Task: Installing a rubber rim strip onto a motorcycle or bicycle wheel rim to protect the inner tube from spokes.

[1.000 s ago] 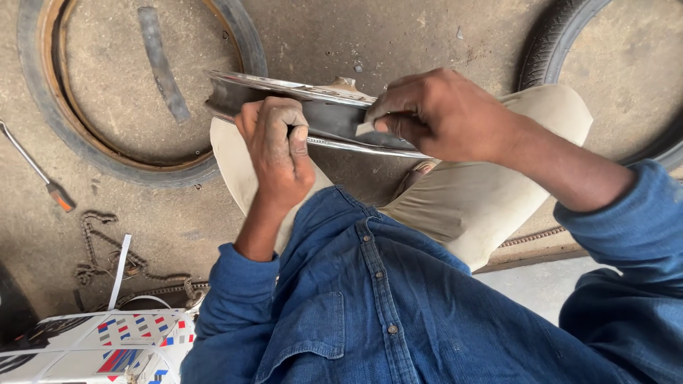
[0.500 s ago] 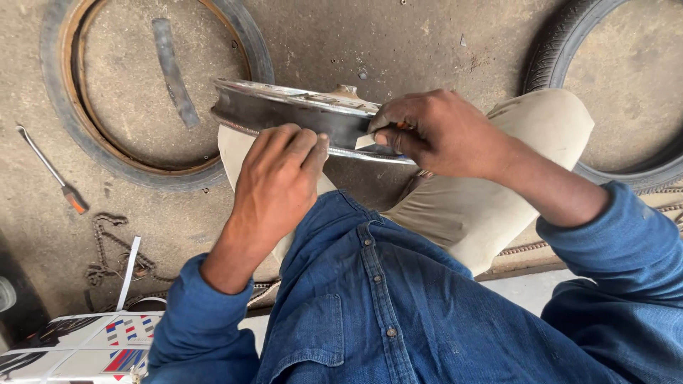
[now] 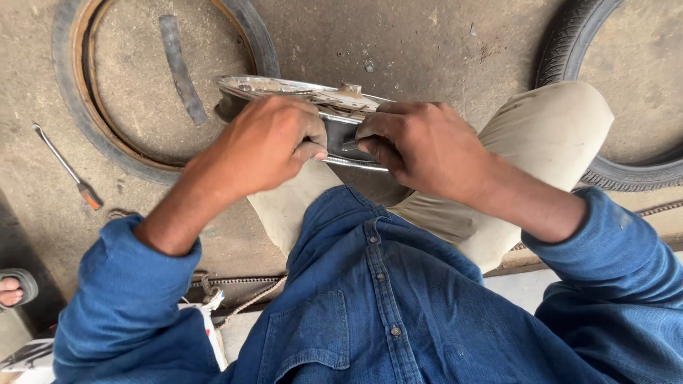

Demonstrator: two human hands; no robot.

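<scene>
I am watching both hands, left hand (image 3: 267, 142) and right hand (image 3: 420, 146), clamping on the chrome wheel rim (image 3: 284, 89) held over the knees; it looks rigid, fairly light, slick-edged, best gripped at the inner channel.

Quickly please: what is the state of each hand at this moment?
Left hand: closed, fingers gripping the shiny round metal wheel rim.
Right hand: closed on the same rim; whether it pinches something small cannot be told.
</scene>
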